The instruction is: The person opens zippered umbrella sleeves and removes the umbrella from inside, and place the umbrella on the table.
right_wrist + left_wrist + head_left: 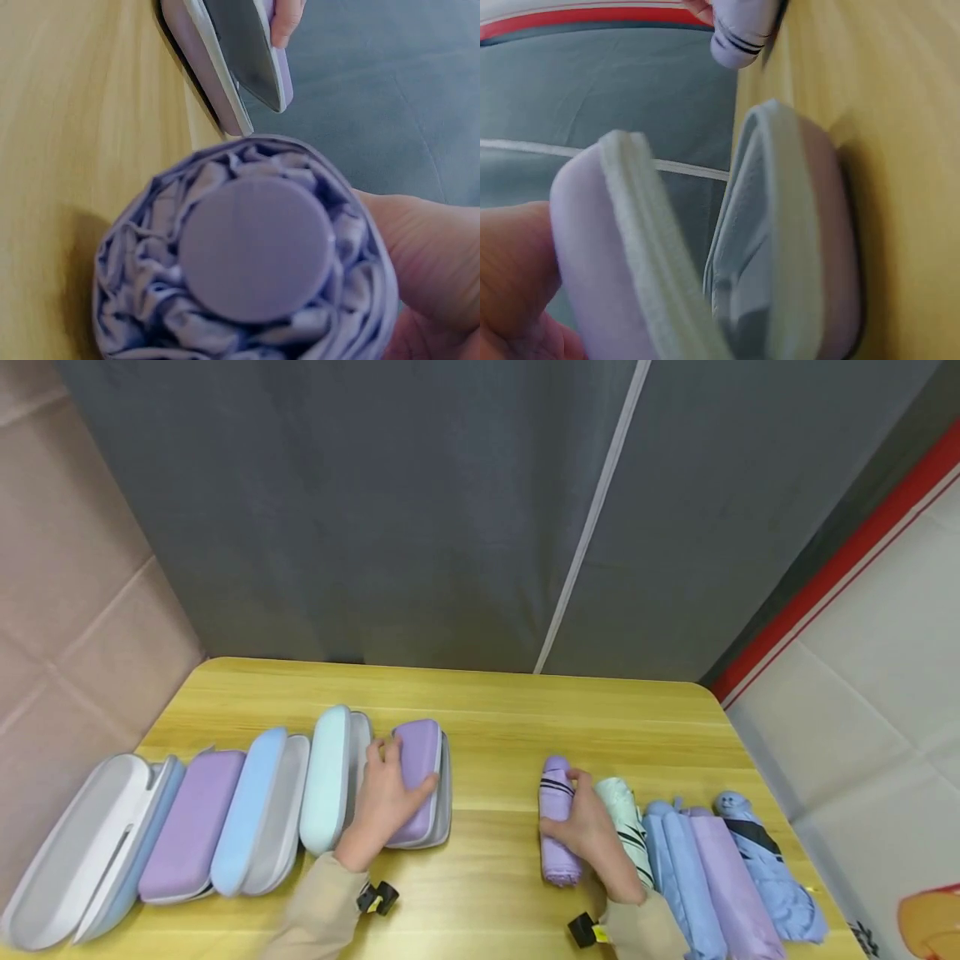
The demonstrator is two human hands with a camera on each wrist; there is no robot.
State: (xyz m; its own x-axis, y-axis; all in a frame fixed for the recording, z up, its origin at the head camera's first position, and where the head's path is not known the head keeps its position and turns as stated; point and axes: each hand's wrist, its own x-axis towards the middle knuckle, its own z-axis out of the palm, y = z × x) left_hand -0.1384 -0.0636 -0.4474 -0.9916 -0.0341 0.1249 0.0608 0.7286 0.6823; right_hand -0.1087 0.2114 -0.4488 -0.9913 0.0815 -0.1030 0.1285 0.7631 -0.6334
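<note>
My left hand [390,793] grips the lid of a purple zip case [420,752], fingers at its left edge and thumb toward its right side. In the left wrist view the case gapes open, with a grey lining [750,281] between lid and base. My right hand [588,827] holds a folded purple umbrella [556,843] with black stripes, fingers and thumb around its right side. The right wrist view shows the umbrella's round end cap [257,249] amid gathered fabric. Beside that hand lies a mint folded umbrella [618,802].
Left of the purple case stand more cases: a mint one [326,785], a blue one [247,818], a purple one [193,827] and a wide-open one [75,852]. Several folded umbrellas, including a lilac one [731,885], lie at the right of the wooden table [495,718]. A grey curtain [375,527] hangs behind.
</note>
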